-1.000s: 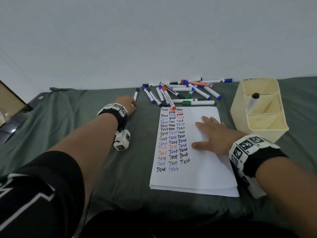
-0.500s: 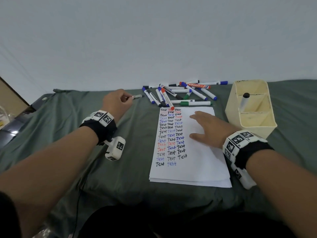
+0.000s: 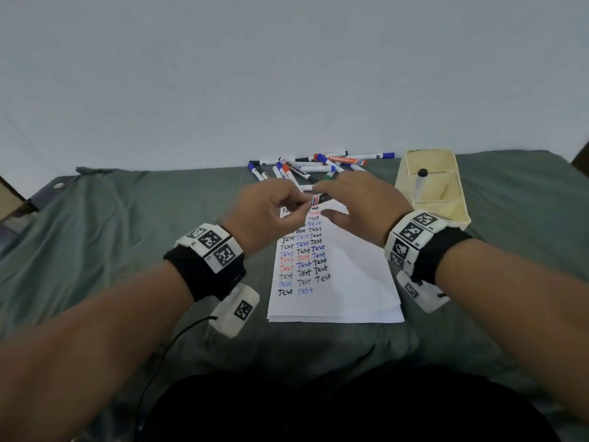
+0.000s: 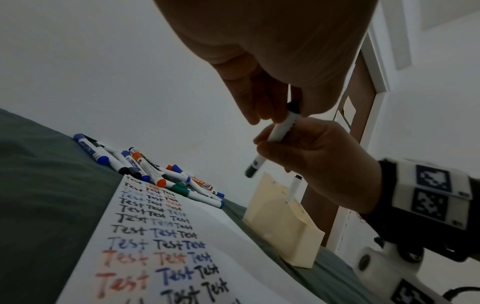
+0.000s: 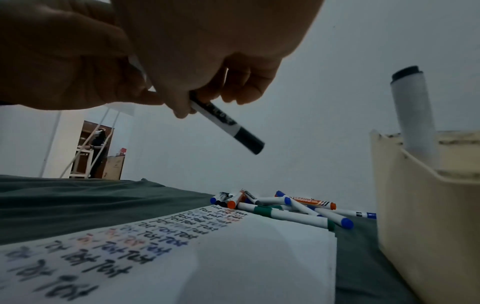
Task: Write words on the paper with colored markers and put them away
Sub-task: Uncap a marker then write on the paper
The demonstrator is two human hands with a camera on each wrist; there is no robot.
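A black-capped white marker [image 3: 318, 198] hangs in the air over the top of the paper [image 3: 350, 275]. My left hand [image 3: 271, 208] pinches its rear end. My right hand [image 3: 360, 202] holds its barrel between thumb and fingers, as the left wrist view shows at the marker [image 4: 281, 129]. In the right wrist view the capped end [image 5: 249, 144] points away and down. The paper carries three columns of "Test" in black, blue and red. Several loose markers [image 3: 312, 167] lie in a pile beyond the paper.
A cream divided holder [image 3: 446, 199] stands right of the paper with one black-capped marker [image 3: 420, 183] upright in it. Green cloth [image 3: 127, 250] covers the table, and a white wall rises just behind the pile. A cable [image 3: 165, 346] trails from my left wrist.
My left hand lifted the black marker from the cloth left of the pile and brought it over the paper. My right hand rose off the paper and took hold of it.
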